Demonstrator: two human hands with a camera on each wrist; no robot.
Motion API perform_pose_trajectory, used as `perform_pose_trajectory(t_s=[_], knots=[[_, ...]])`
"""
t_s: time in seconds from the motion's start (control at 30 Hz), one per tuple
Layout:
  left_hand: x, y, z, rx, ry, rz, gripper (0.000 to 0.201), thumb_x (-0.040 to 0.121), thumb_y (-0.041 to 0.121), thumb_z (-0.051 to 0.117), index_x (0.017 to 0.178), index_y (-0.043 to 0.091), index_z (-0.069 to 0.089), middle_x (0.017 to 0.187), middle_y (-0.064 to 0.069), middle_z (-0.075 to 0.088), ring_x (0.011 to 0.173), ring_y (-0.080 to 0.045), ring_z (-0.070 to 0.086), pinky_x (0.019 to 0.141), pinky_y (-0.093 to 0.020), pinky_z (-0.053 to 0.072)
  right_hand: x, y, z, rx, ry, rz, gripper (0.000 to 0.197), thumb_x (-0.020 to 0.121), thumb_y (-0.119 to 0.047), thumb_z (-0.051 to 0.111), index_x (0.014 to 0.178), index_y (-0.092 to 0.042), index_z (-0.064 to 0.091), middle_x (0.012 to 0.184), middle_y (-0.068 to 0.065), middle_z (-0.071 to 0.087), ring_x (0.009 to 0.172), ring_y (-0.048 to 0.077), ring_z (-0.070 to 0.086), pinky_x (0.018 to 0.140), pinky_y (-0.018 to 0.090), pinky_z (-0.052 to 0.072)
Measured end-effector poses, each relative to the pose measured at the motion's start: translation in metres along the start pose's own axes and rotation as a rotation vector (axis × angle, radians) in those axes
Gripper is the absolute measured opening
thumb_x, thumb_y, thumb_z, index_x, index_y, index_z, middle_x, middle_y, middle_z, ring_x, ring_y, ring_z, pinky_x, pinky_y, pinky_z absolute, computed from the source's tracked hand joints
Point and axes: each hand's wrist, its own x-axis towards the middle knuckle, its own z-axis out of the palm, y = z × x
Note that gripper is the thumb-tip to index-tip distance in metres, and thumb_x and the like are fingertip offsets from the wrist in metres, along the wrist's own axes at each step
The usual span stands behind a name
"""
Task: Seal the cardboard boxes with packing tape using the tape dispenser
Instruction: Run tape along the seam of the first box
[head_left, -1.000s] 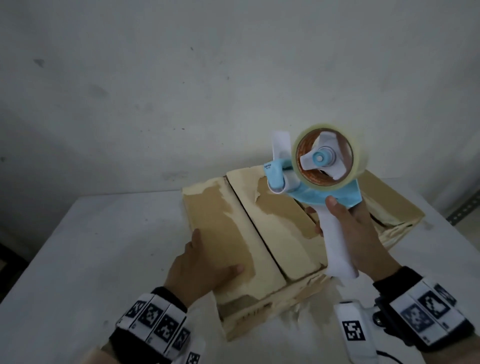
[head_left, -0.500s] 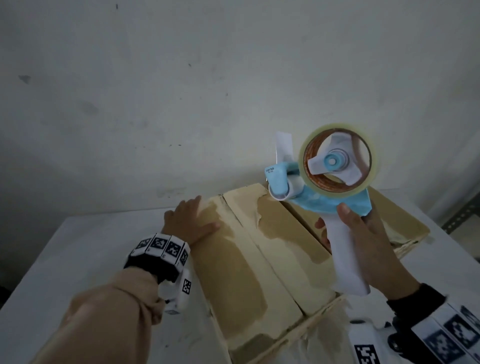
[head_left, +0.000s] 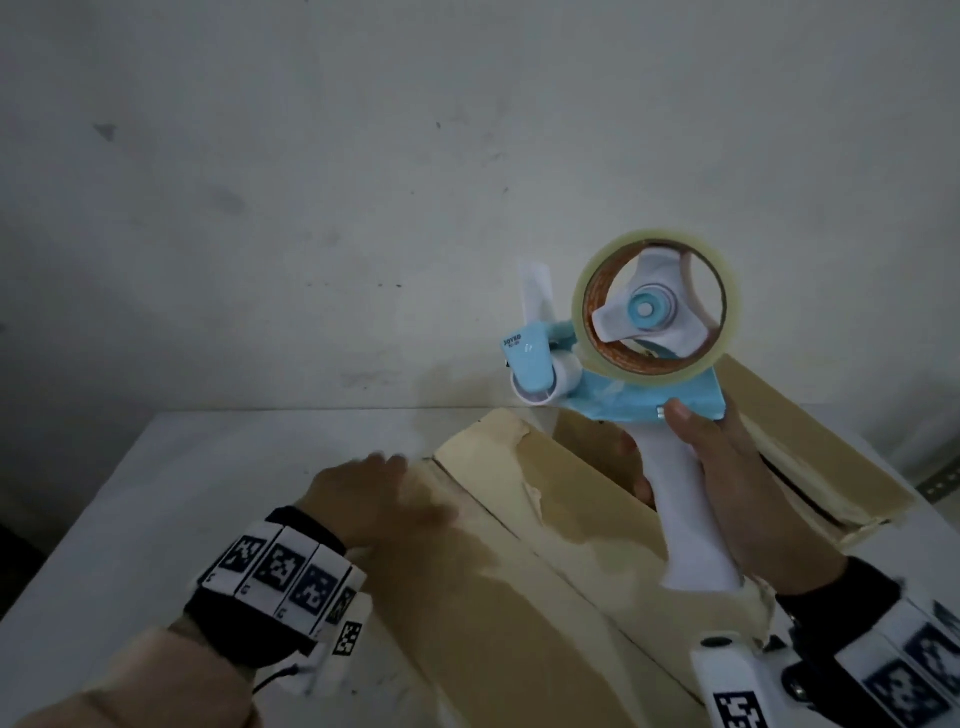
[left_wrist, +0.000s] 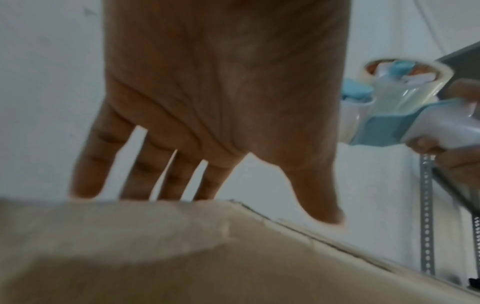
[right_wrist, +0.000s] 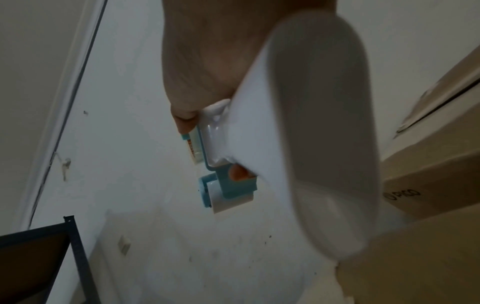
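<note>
A worn cardboard box (head_left: 509, 587) with two closed top flaps lies on the white table (head_left: 171, 493). My left hand (head_left: 371, 499) lies at the far left corner of its left flap, fingers straight and spread (left_wrist: 179, 174) over the far edge. My right hand (head_left: 737, 499) grips the white handle of a blue and white tape dispenser (head_left: 623, 364) and holds it upright above the right flap. A clear tape roll (head_left: 657, 312) sits on its hub. In the right wrist view the dispenser (right_wrist: 306, 133) fills the middle, roller end pointing away.
A second cardboard box (head_left: 810, 457) lies behind and to the right of the first. A pale wall (head_left: 363, 208) rises just beyond the table's far edge. A dark metal shelf frame (right_wrist: 75, 259) stands off to the side.
My left hand slid from the near part of the left flap to its far left corner. The dispenser rose a little and stayed upright in my right hand.
</note>
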Motion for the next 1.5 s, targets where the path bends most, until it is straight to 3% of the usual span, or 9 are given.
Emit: perform_pose_trajectory(t_s=[0.07,0.13,0.27,0.5,0.67,0.83,0.97,1.13,1.5], knots=[[-0.006,0.007,-0.012,-0.141,0.219,0.073,0.086,0.075,0.08,0.01,0.127,0.021,0.046,0.125,-0.001,0.053,0.111,-0.018,0.054,0.091,-0.031,0.041,-0.001,0.002,0.007,0.025,-0.048,-0.01,0.048,0.062,-0.062,0.071,0.086,-0.021,0.063,0.062,0.005,0.058,0.045,0.017,0.05,0.043,0.023,0.045],[-0.006,0.016,-0.022,-0.442,0.304,0.14,0.063,0.088,0.065,0.022,0.109,0.018,0.058,0.108,-0.002,0.061,0.099,-0.019,0.059,0.087,-0.032,0.043,-0.002,0.006,0.012,0.008,-0.086,-0.031,0.052,0.064,-0.063,0.069,0.086,-0.017,0.06,0.062,0.013,0.051,0.045,0.022,0.047,0.044,0.026,0.044],[0.0,0.034,-0.03,-0.968,0.204,0.199,0.043,0.095,0.048,0.028,0.08,0.025,0.061,0.084,0.003,0.066,0.07,-0.01,0.059,0.066,-0.025,0.045,-0.002,0.011,0.019,-0.025,-0.07,-0.071,0.064,0.066,-0.064,0.068,0.093,-0.007,0.053,0.063,0.019,0.046,0.048,0.028,0.044,0.045,0.03,0.044],[0.001,0.044,-0.04,-1.393,-0.016,0.256,0.039,0.1,0.027,0.031,0.087,0.014,0.065,0.072,0.005,0.07,0.062,-0.008,0.063,0.061,-0.022,0.046,-0.004,0.016,0.022,-0.047,-0.051,-0.134,0.077,0.068,-0.065,0.064,0.102,0.001,0.046,0.065,0.015,0.053,0.047,0.024,0.049,0.045,0.025,0.045],[0.001,0.043,-0.039,-1.413,-0.142,0.255,0.021,0.093,0.022,0.048,0.085,0.016,0.067,0.071,0.004,0.067,0.061,-0.007,0.061,0.059,-0.021,0.044,-0.006,0.018,0.021,-0.055,-0.042,-0.13,0.054,0.065,-0.066,0.066,0.096,-0.021,0.059,0.066,0.015,0.054,0.049,0.024,0.05,0.045,0.025,0.046],[0.003,0.048,-0.042,-1.473,-0.209,0.164,0.025,0.095,0.018,0.042,0.081,0.013,0.062,0.065,0.002,0.06,0.053,-0.006,0.059,0.051,-0.017,0.044,-0.003,0.026,0.014,-0.112,-0.075,-0.152,0.083,0.07,-0.063,0.064,0.107,0.008,0.04,0.072,0.008,0.055,0.05,0.024,0.051,0.048,0.028,0.046],[0.003,0.048,-0.044,-1.554,-0.256,0.088,0.025,0.095,0.014,0.042,0.078,0.011,0.06,0.059,0.001,0.058,0.045,-0.005,0.056,0.042,-0.014,0.043,-0.006,0.024,0.011,-0.165,-0.09,-0.23,0.092,0.072,-0.063,0.062,0.116,0.014,0.038,0.086,0.003,0.063,0.065,0.019,0.063,0.059,0.024,0.054],[0.002,0.043,-0.046,-1.631,-0.282,0.095,0.026,0.095,0.006,0.041,0.076,0.008,0.059,0.053,0.003,0.062,0.04,-0.003,0.054,0.038,-0.009,0.042,-0.012,0.019,0.011,-0.137,-0.148,-0.228,0.099,0.072,-0.06,0.064,0.115,0.024,0.034,0.093,0.015,0.058,0.076,0.012,0.066,0.065,0.018,0.054],[-0.006,0.034,-0.048,-1.521,-0.37,0.088,0.036,0.097,0.002,0.033,0.07,0.009,0.054,0.048,0.005,0.06,0.04,-0.002,0.05,0.041,-0.01,0.041,-0.016,0.028,0.009,-0.177,-0.196,-0.195,0.105,0.07,-0.059,0.068,0.125,0.022,0.028,0.111,0.015,0.056,0.095,0.018,0.065,0.076,0.023,0.054]])
